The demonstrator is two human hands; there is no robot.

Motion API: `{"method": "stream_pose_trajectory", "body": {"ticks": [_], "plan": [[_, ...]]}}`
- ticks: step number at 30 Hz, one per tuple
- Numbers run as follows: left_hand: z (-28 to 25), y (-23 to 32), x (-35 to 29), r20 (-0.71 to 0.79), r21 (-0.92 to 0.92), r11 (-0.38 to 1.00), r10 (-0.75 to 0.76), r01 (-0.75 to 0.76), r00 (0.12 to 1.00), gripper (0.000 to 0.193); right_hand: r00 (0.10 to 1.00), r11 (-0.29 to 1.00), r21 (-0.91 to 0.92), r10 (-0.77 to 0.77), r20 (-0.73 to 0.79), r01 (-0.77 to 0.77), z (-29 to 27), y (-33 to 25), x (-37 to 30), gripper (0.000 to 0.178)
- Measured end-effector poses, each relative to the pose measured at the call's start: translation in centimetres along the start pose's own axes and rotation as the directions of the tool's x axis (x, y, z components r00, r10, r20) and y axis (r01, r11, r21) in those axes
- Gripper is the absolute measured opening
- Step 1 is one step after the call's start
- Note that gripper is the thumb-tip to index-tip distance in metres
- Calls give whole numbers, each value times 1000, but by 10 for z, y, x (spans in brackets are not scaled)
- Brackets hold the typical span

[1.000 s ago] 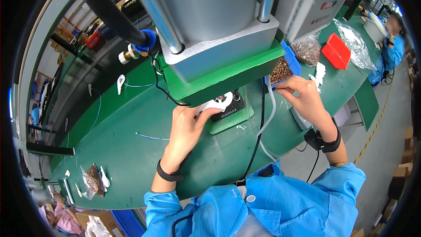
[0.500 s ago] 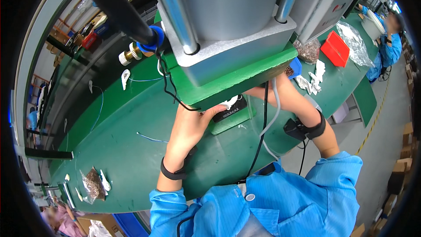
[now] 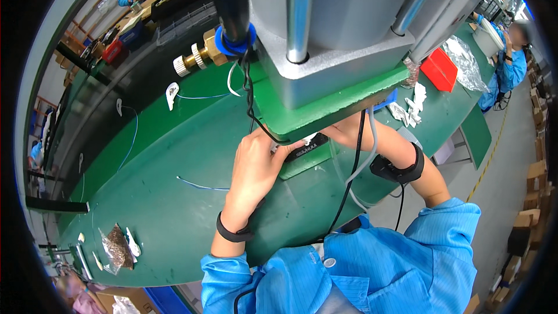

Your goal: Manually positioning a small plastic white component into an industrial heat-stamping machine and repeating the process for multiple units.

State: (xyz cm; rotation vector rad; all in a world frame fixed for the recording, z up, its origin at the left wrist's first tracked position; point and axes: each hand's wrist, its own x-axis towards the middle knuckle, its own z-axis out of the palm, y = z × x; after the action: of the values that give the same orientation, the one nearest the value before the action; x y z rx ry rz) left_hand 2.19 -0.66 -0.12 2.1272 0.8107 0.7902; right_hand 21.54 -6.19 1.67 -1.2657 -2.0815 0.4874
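- The left hand (image 3: 254, 166) has its thumb and forefinger closed on a small white plastic piece (image 3: 308, 138); the other fingertips are hidden.
- The right hand (image 3: 347, 129) reaches in from the other side, its fingertips out of sight; whether it grips anything, I cannot tell.
- The white piece sits between the hands, partly covered by the left thumb, just at the rectangular black block with pale lettering (image 3: 311, 148); whether it touches the block is unclear.
- Under that block lies a flat green base plate (image 3: 305, 166).
- Overhead, a thick green press plate (image 3: 331, 104) hides part of both hands, fixed beneath a silver metal block (image 3: 343, 72).
- A thin black cable (image 3: 349, 183) and a curved grey hose (image 3: 372, 145) hang in front of the right forearm.
- Left of the press is a ridged brass fitting (image 3: 200, 55).
- On the green tabletop (image 3: 174, 215), a thin blue wire (image 3: 200, 185) lies beside the left wrist; farther left rests a clear bag of small brown parts (image 3: 118, 247).
- Beyond the right hand are crumpled white scraps (image 3: 415, 104) and a red plastic tray (image 3: 440, 70).
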Motion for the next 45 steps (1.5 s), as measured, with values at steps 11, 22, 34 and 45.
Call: {"method": "stream_pose_trajectory", "body": {"ticks": [11,22,34,45], "plan": [[-2,-12,-7,68,113,993,-43,36,997,36,746,558,-529,283,-603,-640,-38,30,-169,59],[-5,5,-5,83,-45,995,-91,95,992,37,833,535,-640,377,-404,-552,-8,55,-173,72],[3,1,-11,45,-74,992,-96,99,994,37,894,584,-759,448,7,-287,-38,106,-69,25],[-68,-49,14,-531,-158,982,6,-106,847,33,975,831,-511,207,-84,-220,-21,144,-43,32]]}}
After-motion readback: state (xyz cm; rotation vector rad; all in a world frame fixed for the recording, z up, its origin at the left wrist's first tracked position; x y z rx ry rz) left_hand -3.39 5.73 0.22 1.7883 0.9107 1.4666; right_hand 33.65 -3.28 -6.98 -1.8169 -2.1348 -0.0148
